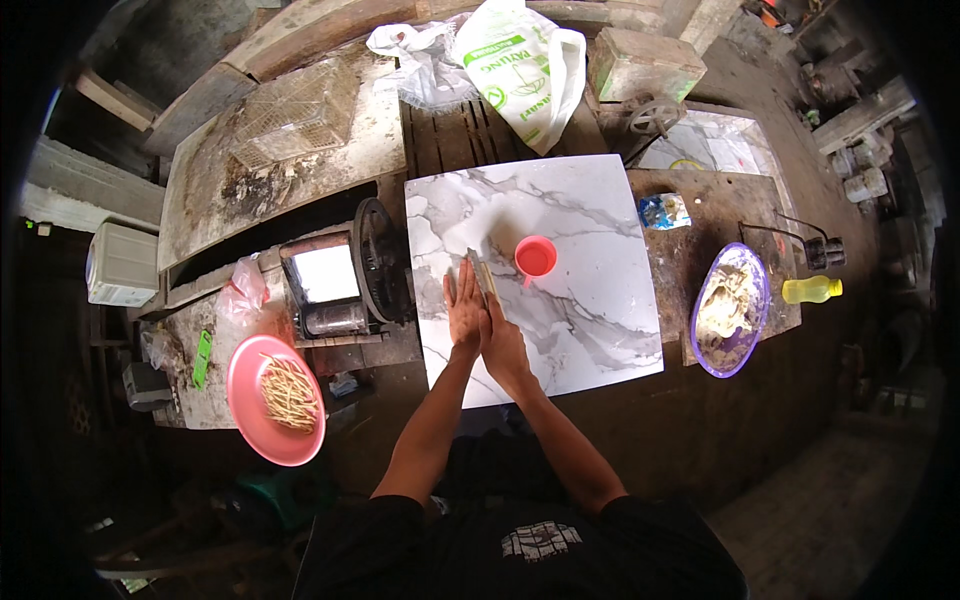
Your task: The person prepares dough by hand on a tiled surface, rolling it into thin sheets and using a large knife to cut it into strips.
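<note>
My left hand (464, 318) lies on the marbled white board (590, 320), its fingers stretched out and pointing away from me. Close against it, my right hand (505, 350) is closed around a narrow flat tool (487, 275), grey with a pale yellowish strip; its exact kind does not show. The tool extends ahead of the right fingers, alongside the left fingertips. A red-pink cup (536, 257) stands on the board just to the right of the tool, apart from both hands.
At left, a pink basin (244, 400) holds pale sticks beside a machine with a black wheel (375, 260). Right of the board are a purple-rimmed basin (697, 335) with a doughy mass and a yellow bottle (812, 290). A white-green bag (520, 75) lies behind.
</note>
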`<action>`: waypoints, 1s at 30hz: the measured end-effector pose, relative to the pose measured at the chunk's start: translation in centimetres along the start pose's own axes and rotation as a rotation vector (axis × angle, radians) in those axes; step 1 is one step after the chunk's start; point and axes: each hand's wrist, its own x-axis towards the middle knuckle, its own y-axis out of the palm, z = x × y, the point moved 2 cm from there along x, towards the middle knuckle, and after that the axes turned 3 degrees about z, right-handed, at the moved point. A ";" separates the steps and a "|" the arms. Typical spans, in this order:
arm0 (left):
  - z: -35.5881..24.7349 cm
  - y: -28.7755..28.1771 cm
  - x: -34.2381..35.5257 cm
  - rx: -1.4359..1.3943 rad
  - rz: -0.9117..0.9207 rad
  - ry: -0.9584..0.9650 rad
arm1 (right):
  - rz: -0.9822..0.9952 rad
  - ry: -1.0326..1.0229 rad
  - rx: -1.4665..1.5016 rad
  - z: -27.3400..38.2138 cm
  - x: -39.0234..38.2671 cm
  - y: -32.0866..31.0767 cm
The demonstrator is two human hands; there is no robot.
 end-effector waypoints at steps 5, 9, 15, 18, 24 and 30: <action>0.0 0.3 -0.1 -0.014 -0.084 -0.001 | 0.009 0.042 -0.021 0.2 -0.1 0.0; 0.1 0.5 -0.1 -0.041 -0.098 0.000 | 0.027 0.044 -0.033 0.0 -0.1 0.0; 0.2 0.3 0.0 -0.086 0.039 -0.025 | 0.025 0.067 0.003 -0.1 0.2 0.1; 0.8 1.4 0.2 -0.032 -0.096 0.032 | 0.014 0.077 -0.031 0.5 0.1 0.1; 0.4 0.3 0.2 0.031 -0.018 0.004 | -0.014 0.075 -0.056 -0.5 -0.3 0.7; 0.5 0.3 0.8 0.033 -0.039 -0.008 | -0.003 0.104 -0.091 -0.7 -0.8 0.7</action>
